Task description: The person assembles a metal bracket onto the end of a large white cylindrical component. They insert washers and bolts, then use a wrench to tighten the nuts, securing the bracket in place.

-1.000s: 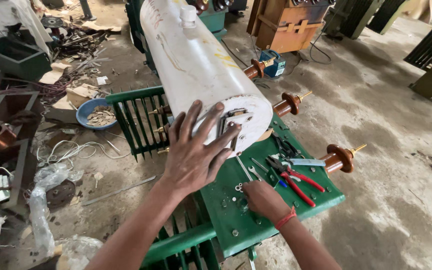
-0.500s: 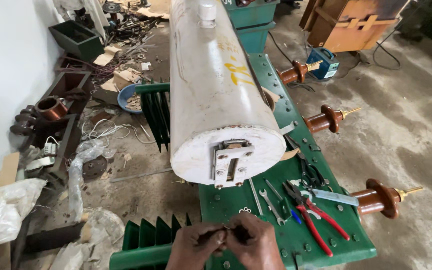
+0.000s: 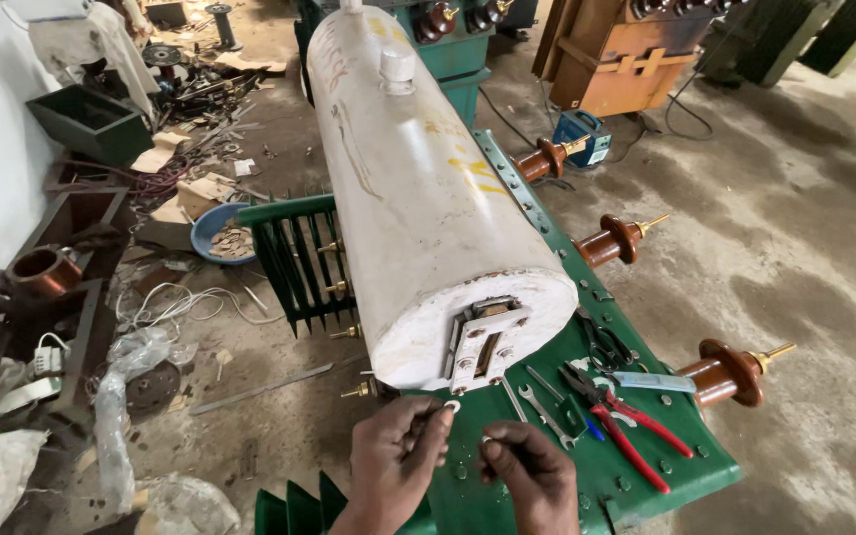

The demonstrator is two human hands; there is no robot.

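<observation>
Pinching a small pale washer (image 3: 453, 406) in the fingertips of the left hand (image 3: 395, 451), grip nearly closed on it, just under the white bracket (image 3: 484, 344), likely so as to keep the tiny part off the cluttered lid; right hand (image 3: 532, 468) curled close beside, fingertips pressed on something too small to tell. Lying within reach on the green transformer lid (image 3: 686, 466), used as a desk: spanners (image 3: 545, 398) and red-handled pliers (image 3: 624, 424). Resting lengthwise above, the white cylindrical tank (image 3: 418, 188), with brown insulators (image 3: 735, 370) jutting to the side.
</observation>
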